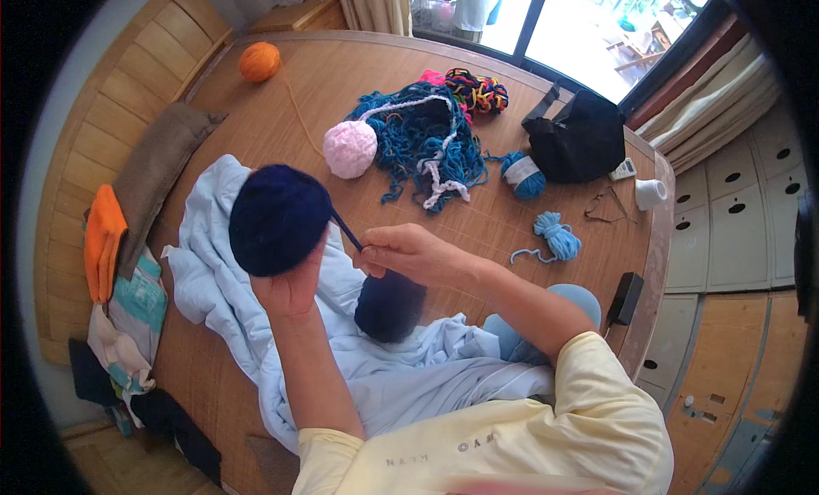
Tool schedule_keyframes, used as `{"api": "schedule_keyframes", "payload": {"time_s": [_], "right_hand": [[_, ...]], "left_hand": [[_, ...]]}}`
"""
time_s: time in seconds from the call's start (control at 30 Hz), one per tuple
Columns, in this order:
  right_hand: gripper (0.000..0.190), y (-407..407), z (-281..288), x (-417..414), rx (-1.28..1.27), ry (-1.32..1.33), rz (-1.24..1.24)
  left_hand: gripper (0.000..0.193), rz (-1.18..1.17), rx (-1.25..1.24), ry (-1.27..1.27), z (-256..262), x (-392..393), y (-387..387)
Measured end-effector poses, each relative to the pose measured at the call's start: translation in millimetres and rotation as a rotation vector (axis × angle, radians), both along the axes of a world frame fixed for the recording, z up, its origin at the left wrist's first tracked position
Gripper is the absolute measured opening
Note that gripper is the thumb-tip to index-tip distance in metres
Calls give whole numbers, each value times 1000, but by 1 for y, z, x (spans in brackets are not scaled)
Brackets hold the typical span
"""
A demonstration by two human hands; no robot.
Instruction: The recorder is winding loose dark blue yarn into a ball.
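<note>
My left hand [291, 287] holds up a large navy blue yarn ball [278, 220], gripping it from below. A taut navy strand [345, 229] runs from the ball's right side to my right hand [400, 248], which pinches it between thumb and fingers. Below my right hand, a second dark navy yarn ball [390, 306] rests on the pale blue quilt [224, 290] over my lap. Farther off on the mat lie a pink fluffy yarn ball [350, 149], a tangled teal yarn heap [461, 149] and an orange yarn ball [259, 61].
On the woven mat [307, 98], a teal skein with a paper band [523, 175] and a light blue skein [558, 237] lie to the right. Beyond are a black bag [572, 136], a remote control [622, 169] and a white paper roll [651, 194]. A brown pillow [157, 168] lies left.
</note>
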State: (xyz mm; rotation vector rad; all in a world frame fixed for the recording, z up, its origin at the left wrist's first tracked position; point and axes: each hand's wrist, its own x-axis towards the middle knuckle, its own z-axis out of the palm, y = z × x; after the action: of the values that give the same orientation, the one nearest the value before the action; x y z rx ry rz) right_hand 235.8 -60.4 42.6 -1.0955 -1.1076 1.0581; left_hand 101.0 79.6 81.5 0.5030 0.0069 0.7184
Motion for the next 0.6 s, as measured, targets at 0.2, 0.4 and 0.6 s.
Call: {"api": "schedule_keyframes", "payload": {"time_s": [0.2, 0.4, 0.6], "right_hand": [[22, -3, 9, 4, -184, -142, 90], [18, -8, 11, -1, -118, -401, 220], [13, -27, 49, 20, -87, -284, 180]], "left_hand": [[70, 379, 356, 339, -2, 5, 14], [71, 634, 869, 598, -10, 14, 5], [68, 784, 1400, 866, -9, 14, 5]]}}
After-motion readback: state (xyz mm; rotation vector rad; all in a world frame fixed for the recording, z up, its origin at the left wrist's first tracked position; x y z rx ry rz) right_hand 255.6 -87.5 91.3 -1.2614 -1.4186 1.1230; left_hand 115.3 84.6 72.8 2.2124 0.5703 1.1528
